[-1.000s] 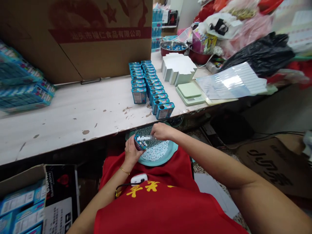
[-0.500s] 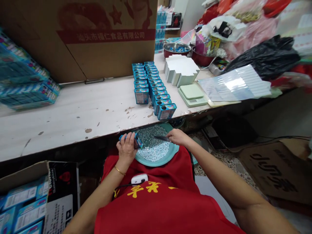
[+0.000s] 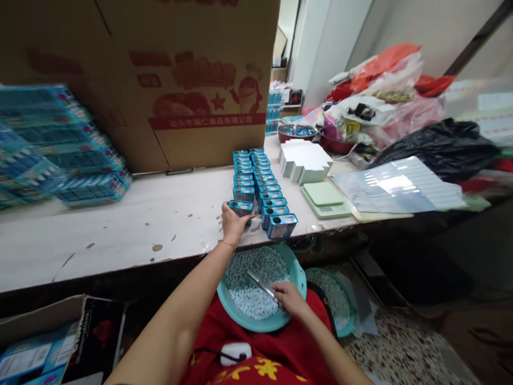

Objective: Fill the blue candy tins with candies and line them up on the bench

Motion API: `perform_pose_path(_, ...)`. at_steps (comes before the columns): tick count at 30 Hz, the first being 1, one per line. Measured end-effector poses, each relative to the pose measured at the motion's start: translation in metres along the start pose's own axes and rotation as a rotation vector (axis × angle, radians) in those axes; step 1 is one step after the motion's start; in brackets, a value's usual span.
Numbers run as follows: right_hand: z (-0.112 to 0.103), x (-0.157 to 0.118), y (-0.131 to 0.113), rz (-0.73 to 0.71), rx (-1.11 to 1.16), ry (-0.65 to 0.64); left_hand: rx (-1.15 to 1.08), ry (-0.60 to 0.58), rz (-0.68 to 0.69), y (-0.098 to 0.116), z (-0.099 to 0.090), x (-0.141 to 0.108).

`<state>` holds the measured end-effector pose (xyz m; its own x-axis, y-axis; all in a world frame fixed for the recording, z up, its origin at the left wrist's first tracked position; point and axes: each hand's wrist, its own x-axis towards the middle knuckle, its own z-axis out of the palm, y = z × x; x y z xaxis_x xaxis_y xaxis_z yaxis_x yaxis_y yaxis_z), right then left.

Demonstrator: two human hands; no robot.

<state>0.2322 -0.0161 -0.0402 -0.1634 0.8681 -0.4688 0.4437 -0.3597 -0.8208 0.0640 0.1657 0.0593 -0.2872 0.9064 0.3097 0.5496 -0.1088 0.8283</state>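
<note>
My left hand (image 3: 233, 223) grips a small blue tin (image 3: 241, 206) at the front of the left row of tins on the white table. Its fingers wrap round the tin's sides. Alongside runs a second row of blue tins (image 3: 282, 226), reaching nearer the table edge. My right hand (image 3: 290, 299) is closed round the handle of a metal scoop (image 3: 260, 284). The scoop lies over small pale candies (image 3: 250, 305) in a turquoise basin (image 3: 296, 275) on my lap.
A large carton (image 3: 208, 144) stands behind the tins, with stacked blue packs (image 3: 92, 187) at left. Right of the rows are white card pieces (image 3: 304, 160), a pale green scale (image 3: 326, 200) and plastic sheets (image 3: 396, 184). A second basin (image 3: 352, 315) sits lower right.
My left hand has carried the blue tin from above the basin up to the table beside the row. My right hand stays over the basin with the scoop. The view has tilted upward.
</note>
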Motion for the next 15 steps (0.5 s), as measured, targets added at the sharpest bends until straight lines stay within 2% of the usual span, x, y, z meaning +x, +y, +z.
perform_pose_path(2,0.008,0.0,0.001,-0.015,0.026,-0.024,-0.002,-0.01,0.015,-0.004,0.015,0.014)
perform_pose_path(4,0.013,0.001,0.002,-0.021,0.038,-0.025,-0.017,0.01,0.024,-0.012,0.015,0.014)
perform_pose_path(6,0.013,0.002,0.003,-0.004,0.042,-0.012,-0.045,0.043,0.054,-0.025,-0.006,0.003)
perform_pose_path(7,0.012,0.003,0.005,0.011,0.036,0.004,-0.053,0.057,0.084,-0.035,-0.024,-0.004)
perform_pose_path(9,0.008,0.006,0.012,0.036,-0.018,0.043,-0.021,0.102,0.149,-0.061,-0.079,-0.021)
perform_pose_path(11,0.005,0.015,0.023,0.026,-0.153,0.073,0.107,0.228,0.137,-0.097,-0.154,-0.038)
perform_pose_path(13,0.005,0.03,0.035,-0.038,-0.378,0.048,0.326,0.38,-0.009,-0.139,-0.243,-0.06)
perform_pose_path(14,0.006,0.037,0.04,-0.073,-0.489,0.056,0.451,0.444,-0.134,-0.16,-0.289,-0.075)
perform_pose_path(15,0.008,0.044,0.044,-0.102,-0.599,0.063,0.582,0.44,-0.293,-0.179,-0.333,-0.093)
